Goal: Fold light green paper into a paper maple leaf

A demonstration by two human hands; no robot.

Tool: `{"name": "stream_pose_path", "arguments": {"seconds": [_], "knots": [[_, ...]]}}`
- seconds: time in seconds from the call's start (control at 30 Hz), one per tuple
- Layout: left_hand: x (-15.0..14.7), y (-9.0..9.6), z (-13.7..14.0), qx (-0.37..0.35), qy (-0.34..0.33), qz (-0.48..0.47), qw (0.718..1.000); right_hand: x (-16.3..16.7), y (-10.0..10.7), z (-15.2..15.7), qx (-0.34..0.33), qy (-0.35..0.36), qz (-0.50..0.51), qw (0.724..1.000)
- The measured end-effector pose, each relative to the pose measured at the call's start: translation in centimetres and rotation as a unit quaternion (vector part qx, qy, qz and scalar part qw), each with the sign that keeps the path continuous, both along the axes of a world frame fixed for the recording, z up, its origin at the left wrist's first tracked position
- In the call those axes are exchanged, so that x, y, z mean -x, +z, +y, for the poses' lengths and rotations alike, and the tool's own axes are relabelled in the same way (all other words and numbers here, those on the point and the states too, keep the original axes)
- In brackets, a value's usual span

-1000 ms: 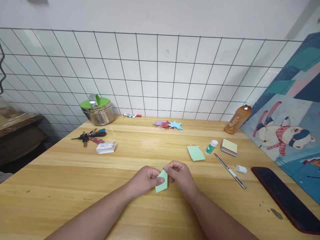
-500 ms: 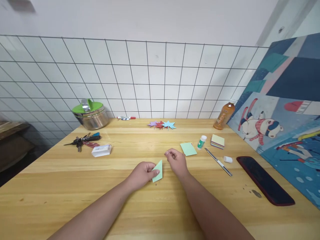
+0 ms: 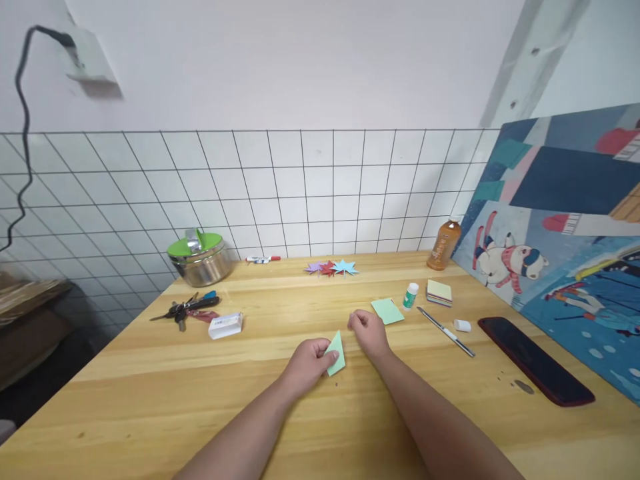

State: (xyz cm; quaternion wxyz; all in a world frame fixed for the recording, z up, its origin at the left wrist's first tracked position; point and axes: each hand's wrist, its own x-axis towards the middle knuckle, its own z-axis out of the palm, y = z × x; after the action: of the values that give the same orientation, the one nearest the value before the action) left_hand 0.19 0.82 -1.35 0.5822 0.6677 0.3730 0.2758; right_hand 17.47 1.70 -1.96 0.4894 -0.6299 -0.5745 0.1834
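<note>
My left hand [image 3: 309, 363] pinches a folded piece of light green paper [image 3: 337, 355] between thumb and fingers, just above the wooden table. The paper is creased into a pointed shape with its tip upward. To the right of it, my right hand [image 3: 370, 332] is closed, its fingers curled in, and no object shows in it. It does not touch the folded paper. A flat green square sheet [image 3: 388, 311] lies just beyond my right hand. Near that sheet stands a glue stick [image 3: 411, 296] with a white top.
Rightward lie a paper stack [image 3: 439, 293], a utility knife [image 3: 445, 331], a white cap [image 3: 462, 325] and a dark flat case [image 3: 535, 360]. Paper stars [image 3: 332, 268], a marker [image 3: 263, 260] and a bottle [image 3: 443, 245] are at the back. A pot [image 3: 203, 263], keys [image 3: 185, 309] and a small box [image 3: 225, 325] are left.
The camera view has tilted up and shifted left, so everything appears lower and further right. My hands keep nearly the same pose, the left one still on the folded paper.
</note>
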Motion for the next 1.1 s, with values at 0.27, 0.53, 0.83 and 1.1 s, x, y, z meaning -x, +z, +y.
{"name": "stream_pose_path", "arguments": {"seconds": [0.27, 0.53, 0.83, 1.1], "knots": [[-0.8, -0.4, 0.4, -0.016, 0.035, -0.012, 0.999, -0.2, 0.0, 0.2, 0.007, -0.032, -0.014, 0.999], [0.3, -0.5, 0.4, -0.009, 0.025, -0.032, 0.999, -0.1, 0.1, 0.3, 0.018, -0.039, -0.029, 0.999], [1.4, 0.6, 0.7, 0.011, 0.028, -0.064, 0.998, 0.1, -0.1, 0.5, 0.020, -0.044, -0.037, 0.998], [1.0, 0.6, 0.1, 0.084, 0.030, -0.066, 0.994, 0.5, 0.5, 0.1, 0.020, -0.018, -0.054, 0.998]]}}
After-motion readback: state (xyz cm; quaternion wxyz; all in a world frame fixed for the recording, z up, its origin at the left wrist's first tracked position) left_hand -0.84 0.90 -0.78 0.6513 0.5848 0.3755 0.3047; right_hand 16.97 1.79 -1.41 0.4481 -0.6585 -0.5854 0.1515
